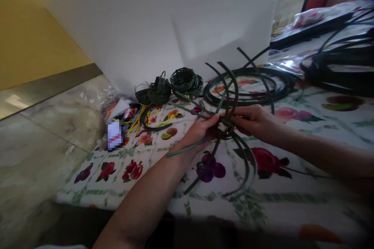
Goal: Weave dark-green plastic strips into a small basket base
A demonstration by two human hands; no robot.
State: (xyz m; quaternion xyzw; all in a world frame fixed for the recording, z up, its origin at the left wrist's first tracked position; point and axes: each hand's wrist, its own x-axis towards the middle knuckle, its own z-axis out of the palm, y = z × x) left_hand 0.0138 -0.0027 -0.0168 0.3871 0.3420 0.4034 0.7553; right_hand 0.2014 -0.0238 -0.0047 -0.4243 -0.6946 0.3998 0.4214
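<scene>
Between my two hands is a small round weaving of dark green flat strips (226, 130), with long loose ends curving out on every side. My left hand (203, 126) pinches its left edge, thumb on top. On the opposite side my right hand (249, 120) grips the weaving's upper right edge with bent fingers. Some loose ends rise past my fingers, and others hang down over the tablecloth (172, 175). One lighter strip end (187, 148) lies across my left wrist. Parts of my fingertips are hidden behind the strips.
Small woven green baskets (185, 79) stand against a white panel (163, 19). A coil of strip (280, 89) lies behind my right hand, a bigger dark coil (341, 66) farther right. Yellow strips (136, 122) and plastic packets (121, 109) lie at the left.
</scene>
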